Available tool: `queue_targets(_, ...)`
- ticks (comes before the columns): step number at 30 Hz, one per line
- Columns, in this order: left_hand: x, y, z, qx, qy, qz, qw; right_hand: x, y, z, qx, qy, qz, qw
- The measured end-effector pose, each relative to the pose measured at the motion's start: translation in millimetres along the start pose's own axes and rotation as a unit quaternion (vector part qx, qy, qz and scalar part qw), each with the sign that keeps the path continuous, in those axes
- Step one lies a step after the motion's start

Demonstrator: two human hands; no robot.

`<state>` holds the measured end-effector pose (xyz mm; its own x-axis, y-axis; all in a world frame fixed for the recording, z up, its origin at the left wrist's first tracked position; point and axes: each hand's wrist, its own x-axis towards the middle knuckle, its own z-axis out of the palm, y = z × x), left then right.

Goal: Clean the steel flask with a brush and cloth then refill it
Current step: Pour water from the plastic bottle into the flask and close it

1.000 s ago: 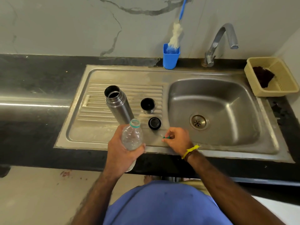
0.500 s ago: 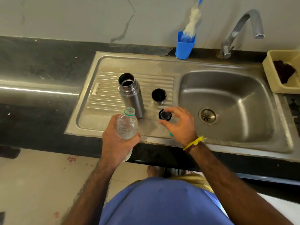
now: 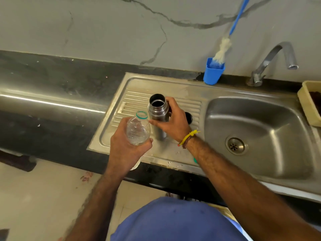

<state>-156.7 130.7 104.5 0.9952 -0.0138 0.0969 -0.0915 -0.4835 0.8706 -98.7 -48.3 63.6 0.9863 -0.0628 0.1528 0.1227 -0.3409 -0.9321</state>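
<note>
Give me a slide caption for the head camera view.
Right hand grips open steel flask on sink drainboard; left hand holds uncapped clear plastic bottle beside it.

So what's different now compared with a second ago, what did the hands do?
The right hand left the small green cap near the sink's front edge, passed the black stopper and moved up to grip the steel flask just below its open mouth. The left hand holds the clear plastic bottle as before, uncapped, beside the flask. The flask stands upright on the drainboard; the brush sits in the blue cup.
</note>
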Motion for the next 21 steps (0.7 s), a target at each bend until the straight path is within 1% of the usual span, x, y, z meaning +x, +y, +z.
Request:
queue_targets(4,16,34,-2,0.028,-0.003,0.037,0.999,-11,-24,-31,0.073,0.081,-0.044,0.993)
queue_targets(6,25,54,1,0.037,-0.009,0.058,0.998,-17,-30,-56,0.074,0.113,-0.06,0.989)
queue_targets(9,37,87,19,0.059,-0.057,0.104,0.991,-30,-15,-96,0.008,0.155,-0.058,0.986)
queue_targets(12,47,110,52,0.111,-0.119,0.134,0.978,-53,9,-129,-0.113,0.175,-0.039,0.977)
queue_targets(15,52,122,91,0.2,-0.184,0.175,0.946,-79,23,-155,-0.179,0.188,0.004,0.966)
queue_targets(19,56,139,128,0.32,-0.247,0.233,0.885,-95,35,-184,-0.192,0.209,0.044,0.958)
queue_targets(21,58,150,140,0.369,-0.268,0.244,0.856,-100,39,-197,-0.206,0.207,0.053,0.955)
